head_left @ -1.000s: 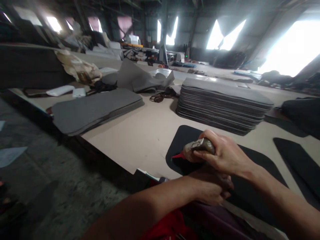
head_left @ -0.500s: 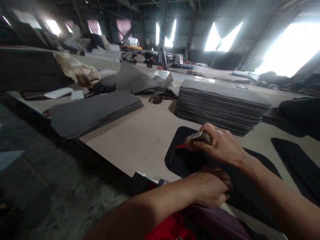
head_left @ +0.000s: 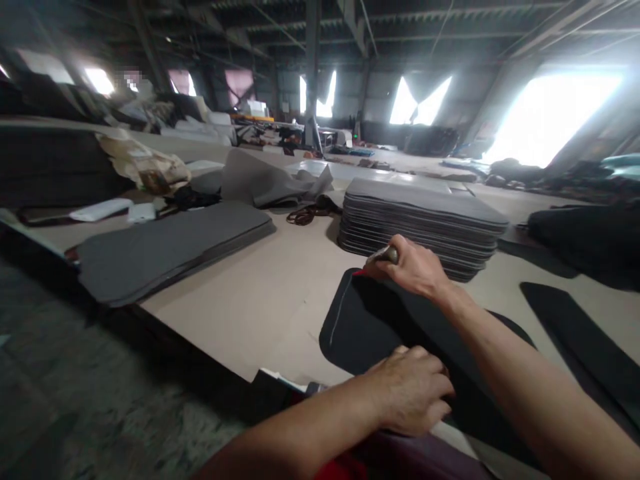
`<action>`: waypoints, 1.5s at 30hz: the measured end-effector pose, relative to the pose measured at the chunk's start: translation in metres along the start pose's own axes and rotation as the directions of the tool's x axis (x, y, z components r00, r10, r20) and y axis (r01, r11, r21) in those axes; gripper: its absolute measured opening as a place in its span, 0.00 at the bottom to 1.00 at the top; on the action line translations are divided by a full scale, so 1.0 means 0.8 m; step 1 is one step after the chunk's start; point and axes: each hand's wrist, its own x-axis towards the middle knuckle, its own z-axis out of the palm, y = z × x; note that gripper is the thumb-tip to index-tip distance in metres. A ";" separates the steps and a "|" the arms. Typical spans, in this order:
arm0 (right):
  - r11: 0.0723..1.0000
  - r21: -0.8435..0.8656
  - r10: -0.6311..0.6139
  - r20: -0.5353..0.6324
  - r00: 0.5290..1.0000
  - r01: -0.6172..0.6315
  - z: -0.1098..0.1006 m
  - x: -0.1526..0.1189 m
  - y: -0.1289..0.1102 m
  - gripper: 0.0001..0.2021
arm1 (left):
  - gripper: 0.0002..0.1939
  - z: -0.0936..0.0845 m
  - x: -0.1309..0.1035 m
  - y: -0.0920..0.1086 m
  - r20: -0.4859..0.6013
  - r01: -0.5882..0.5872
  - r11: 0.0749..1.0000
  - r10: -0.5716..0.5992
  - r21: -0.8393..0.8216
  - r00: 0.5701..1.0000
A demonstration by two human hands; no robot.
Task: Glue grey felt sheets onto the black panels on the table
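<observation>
A black mat-like sheet (head_left: pixel 365 327) with rounded corners lies flat on the table in front of me. My right hand (head_left: pixel 413 267) is closed around a squeeze bottle (head_left: pixel 385 255) with a brownish, worn body and a red tip. That tip sits low at the sheet's far left corner. A thin pale line (head_left: pixel 340 310) runs along the left border of the sheet. Over the near edge rests my left hand (head_left: pixel 413 390), its fingers loosely bent and slightly apart, with nothing visible in it.
A tall stack of grey sheets (head_left: pixel 423 220) stands just behind the black sheet. On the left lies a lower grey pile (head_left: pixel 170 247). A dark strip (head_left: pixel 575 333) is at the right. Crumpled grey material (head_left: pixel 270 180) sits farther back. The table's near edge (head_left: pixel 200 350) drops to the floor.
My right hand has carried the bottle away from me toward the sheet's far left corner. More of the pale line shows. The view has tilted up slightly.
</observation>
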 end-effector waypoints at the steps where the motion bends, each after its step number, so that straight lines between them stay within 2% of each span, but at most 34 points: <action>1: 1.000 -0.002 0.014 0.006 1.000 -0.014 0.000 0.003 0.001 0.16 | 0.13 -0.001 0.000 0.000 0.007 0.002 1.000 -0.002 -0.005 1.000; 7: 0.999 -0.025 0.042 0.045 0.998 -0.041 -0.009 0.006 0.018 0.17 | 0.11 -0.003 -0.001 0.002 -0.013 0.006 1.000 -0.006 -0.024 1.000; 14: 0.989 -0.055 0.140 0.111 0.984 -0.134 -0.037 -0.016 0.062 0.17 | 0.09 -0.006 -0.003 0.003 -0.014 0.025 0.999 -0.025 -0.046 1.000; 26: 0.942 -0.091 0.332 0.084 0.940 -0.324 -0.065 -0.110 0.186 0.20 | 0.07 -0.003 -0.002 0.003 -0.065 0.061 0.989 -0.070 -0.132 0.995; 33: 0.870 -0.141 0.482 0.041 0.875 -0.473 -0.087 -0.168 0.235 0.19 | 0.10 0.008 -0.001 -0.007 -0.187 0.002 0.973 -0.046 -0.230 0.981; 36: 0.839 -0.138 0.534 0.034 0.844 -0.526 -0.094 -0.189 0.254 0.22 | 0.11 0.011 0.000 -0.010 -0.177 0.070 0.979 -0.104 -0.190 0.979; 39: 0.815 -0.140 0.571 0.030 0.820 -0.562 -0.100 -0.207 0.265 0.24 | 0.13 0.012 0.002 -0.011 -0.194 0.194 0.978 -0.205 -0.073 0.959; 42: 0.810 -0.137 0.576 0.006 0.817 -0.570 -0.105 -0.224 0.268 0.23 | 0.17 0.014 0.006 -0.013 -0.244 0.333 0.942 -0.313 0.042 0.918; 45: 0.810 -0.127 0.578 0.004 0.816 -0.573 -0.111 -0.240 0.265 0.22 | 0.20 0.016 0.009 -0.013 -0.216 0.407 0.907 -0.379 0.107 0.900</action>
